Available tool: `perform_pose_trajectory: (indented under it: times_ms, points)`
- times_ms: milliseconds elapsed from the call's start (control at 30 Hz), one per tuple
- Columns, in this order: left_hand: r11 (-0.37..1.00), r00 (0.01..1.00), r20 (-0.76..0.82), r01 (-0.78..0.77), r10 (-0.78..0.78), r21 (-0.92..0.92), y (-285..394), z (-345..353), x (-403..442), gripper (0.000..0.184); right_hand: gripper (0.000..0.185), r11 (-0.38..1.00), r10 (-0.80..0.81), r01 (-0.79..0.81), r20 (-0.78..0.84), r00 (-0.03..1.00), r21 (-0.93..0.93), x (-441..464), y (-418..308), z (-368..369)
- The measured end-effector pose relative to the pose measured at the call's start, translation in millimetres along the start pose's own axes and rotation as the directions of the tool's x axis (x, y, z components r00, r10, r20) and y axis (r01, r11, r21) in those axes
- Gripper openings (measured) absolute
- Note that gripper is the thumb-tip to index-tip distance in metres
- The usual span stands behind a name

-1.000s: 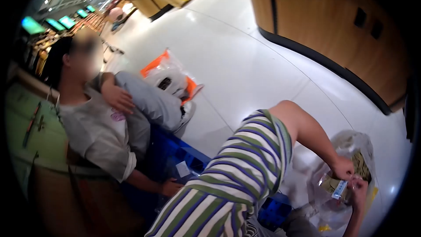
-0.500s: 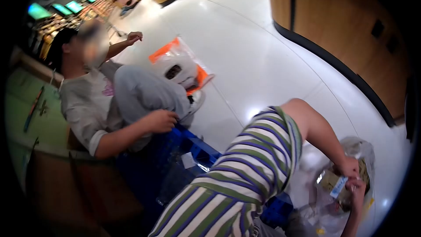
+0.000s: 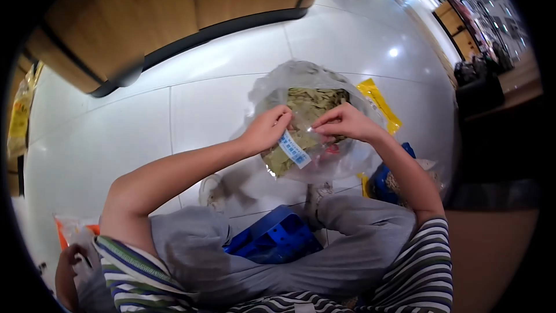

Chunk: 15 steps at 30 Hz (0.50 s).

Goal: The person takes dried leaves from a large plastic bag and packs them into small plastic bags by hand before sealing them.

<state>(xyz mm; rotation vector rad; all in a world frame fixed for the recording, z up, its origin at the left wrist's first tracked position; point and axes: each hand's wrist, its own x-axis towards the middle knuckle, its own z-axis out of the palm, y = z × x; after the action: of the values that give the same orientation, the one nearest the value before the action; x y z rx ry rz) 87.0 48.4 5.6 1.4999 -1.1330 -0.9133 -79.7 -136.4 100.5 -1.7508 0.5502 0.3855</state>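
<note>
In front of my knees, a clear plastic bag of dried leaves (image 3: pixel 313 99) lies tilted within a larger clear plastic bag (image 3: pixel 272 84) on the floor. My left hand (image 3: pixel 269 130) is closed on the packet's left side, beside a blue-and-white label (image 3: pixel 294 150). My right hand (image 3: pixel 347 123) pinches the packet's plastic close to its middle, thumb and fingertips together. Something small and red (image 3: pixel 331 149) shows through the plastic under that hand. The lower part of the larger bag is blurred by glare.
A blue plastic crate (image 3: pixel 275 235) sits between my legs. To the right are a yellow packet (image 3: pixel 379 104) and a bag of brownish pieces (image 3: pixel 394 188). Wooden cabinets (image 3: pixel 174 11) stand ahead. At lower left are another person's hand (image 3: pixel 73 255) and an orange-and-white bag (image 3: pixel 72 227).
My view has swung right, from the seated person to the bag of leaves, which is now central. Both hands remain at the packet, now a little farther apart.
</note>
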Motion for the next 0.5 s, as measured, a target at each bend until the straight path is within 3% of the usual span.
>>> perform_pose_trajectory:
  times_ms: [67, 100, 167, 267, 333, 367, 467, 500]
  points:
    - [0.994, 0.994, -0.081, -0.064, 0.072, 0.094, 10, -3, -9, 0.062, 0.028, 0.995, -0.047, 0.039, -0.083, 0.995, -0.095, 4, -2, 5]
    - [0.956, 0.980, -0.059, -0.173, 0.192, 0.237, 18, 4, -8, 0.076, 0.028, 0.988, -0.078, 0.062, -0.115, 0.990, -0.139, 1, 7, 6]
    - [0.790, 0.914, 0.029, -0.366, 0.405, 0.492, 32, 14, 2, 0.108, 0.031, 0.985, -0.087, 0.051, -0.218, 0.972, -0.166, -3, 13, 6]
    - [0.743, 0.904, -0.008, -0.346, 0.427, 0.573, 35, 35, 13, 0.124, 0.036, 0.993, -0.085, 0.056, -0.309, 0.947, -0.100, -7, 8, 11]
    - [0.776, 0.935, -0.041, -0.266, 0.351, 0.572, 32, 39, 21, 0.121, 0.036, 0.995, -0.096, 0.076, -0.340, 0.936, -0.071, -7, 8, 12]
    - [0.789, 0.947, -0.057, -0.229, 0.316, 0.570, 31, 41, 28, 0.120, 0.033, 0.984, -0.079, 0.019, -0.344, 0.936, -0.176, -8, 6, 8]
    - [0.904, 0.972, -0.003, -0.218, 0.236, 0.368, 34, 35, 44, 0.116, 0.028, 0.995, -0.060, 0.082, -0.328, 0.943, 0.053, -10, 4, -4]
    - [0.902, 0.963, -0.041, -0.236, 0.268, 0.361, 31, 31, 47, 0.109, 0.026, 0.965, -0.138, 0.203, -0.337, 0.931, 0.167, -6, 14, -7]
